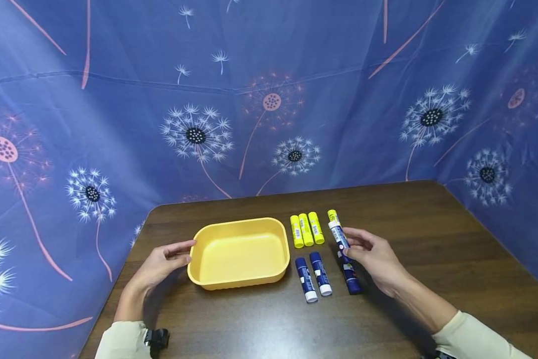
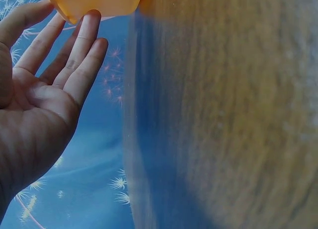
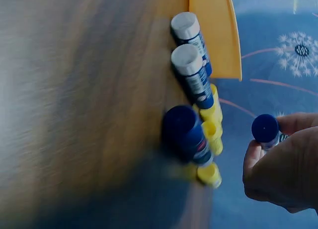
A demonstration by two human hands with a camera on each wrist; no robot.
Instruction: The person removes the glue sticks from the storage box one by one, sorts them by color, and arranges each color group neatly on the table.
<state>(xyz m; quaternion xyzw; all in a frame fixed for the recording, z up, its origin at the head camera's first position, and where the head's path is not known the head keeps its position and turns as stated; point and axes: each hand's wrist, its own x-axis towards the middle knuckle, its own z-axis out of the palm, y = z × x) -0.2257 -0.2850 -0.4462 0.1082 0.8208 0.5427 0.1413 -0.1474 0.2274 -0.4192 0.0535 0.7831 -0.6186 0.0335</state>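
My right hand [image 1: 381, 259] pinches a blue-and-white glue stick [image 1: 339, 235] between thumb and fingers, above the table. Its round blue end [image 3: 265, 128] faces the camera in the right wrist view. Another blue glue stick [image 1: 350, 279] lies below it, partly covered by the held one and the fingers. Beyond shows the top of a yellow glue stick [image 1: 332, 214], mostly hidden. My left hand [image 1: 158, 267] has its fingertips at the left rim of a yellow plastic tray [image 1: 239, 285]; in the left wrist view the fingers extend loosely to the tray's edge.
Right of the tray, three yellow glue sticks [image 1: 305, 230] lie side by side. Nearer me are two blue glue sticks with white ends, one left [image 1: 306, 279] and one right [image 1: 320, 273]. The brown wooden table [image 1: 430, 234] ends at a blue dandelion-patterned cloth [image 1: 340, 99].
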